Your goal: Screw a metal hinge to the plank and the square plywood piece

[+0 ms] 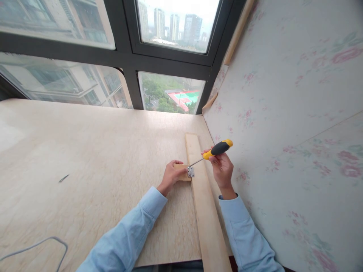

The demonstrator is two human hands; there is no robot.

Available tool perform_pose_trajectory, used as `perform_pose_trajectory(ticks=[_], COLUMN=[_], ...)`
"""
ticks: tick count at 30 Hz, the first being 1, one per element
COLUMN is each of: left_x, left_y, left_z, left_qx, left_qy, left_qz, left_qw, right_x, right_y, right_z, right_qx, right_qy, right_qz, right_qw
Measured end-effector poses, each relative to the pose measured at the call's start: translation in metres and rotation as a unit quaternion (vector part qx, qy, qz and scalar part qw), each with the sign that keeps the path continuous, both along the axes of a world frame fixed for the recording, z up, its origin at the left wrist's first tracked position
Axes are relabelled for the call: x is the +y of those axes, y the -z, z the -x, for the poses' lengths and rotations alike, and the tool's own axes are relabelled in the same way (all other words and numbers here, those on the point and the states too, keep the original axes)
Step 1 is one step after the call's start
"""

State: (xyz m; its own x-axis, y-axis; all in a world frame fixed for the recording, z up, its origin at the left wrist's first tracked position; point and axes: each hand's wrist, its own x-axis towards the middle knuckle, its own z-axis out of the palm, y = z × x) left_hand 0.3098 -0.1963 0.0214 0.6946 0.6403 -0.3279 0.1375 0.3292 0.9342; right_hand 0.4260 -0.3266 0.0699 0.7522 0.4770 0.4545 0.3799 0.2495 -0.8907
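Note:
My right hand (222, 172) is closed around a screwdriver (219, 148) with a yellow and black handle. Its shaft slants down to the left, and the tip meets the upper part of a small metal hinge (191, 172). The hinge lies across the joint between a short wooden block (183, 178) and a long wooden board (205, 204). My left hand (171, 175) grips the block from the left, its thumb lying at the hinge's left edge. Whether a screw sits under the tip is too small to tell.
The board runs along a pale marble-patterned sill (99, 158), close to the floral papered wall (289, 151) on the right. A small thin dark object (64, 178) lies to the left. A grey cable (53, 238) curls at lower left. Dark-framed windows (167, 60) border the back.

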Motion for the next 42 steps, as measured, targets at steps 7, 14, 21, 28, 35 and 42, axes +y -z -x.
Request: perform_pose_trajectory(ticks=[7,14,21,28,35,42], left_x=[0.000,0.000,0.000,-0.001,-0.001,-0.002], left_y=[0.001,0.000,0.003,0.006,0.006,0.003], left_z=[0.000,0.001,-0.001,-0.002,-0.003,-0.002], left_qx=[-0.005,-0.011,0.001,-0.006,-0.002,-0.004], left_qy=[0.001,0.001,0.004,0.012,0.007,0.007], left_qz=[0.014,0.003,-0.016,-0.017,-0.028,-0.028], left_qw=[1.000,1.000,1.000,1.000,1.000,1.000], right_x=[0.001,-0.001,-0.002,-0.002,-0.005,-0.004], right_y=[0.000,-0.003,-0.001,0.001,-0.006,-0.009], right_z=[0.000,0.001,0.003,0.001,0.002,0.006], right_qx=[0.008,0.011,0.015,0.000,0.005,0.017], right_qy=[0.019,0.015,0.002,0.009,-0.026,-0.054], right_qz=[-0.012,-0.007,0.001,0.003,0.022,0.017], right_qw=[1.000,1.000,1.000,1.000,0.999,0.998])
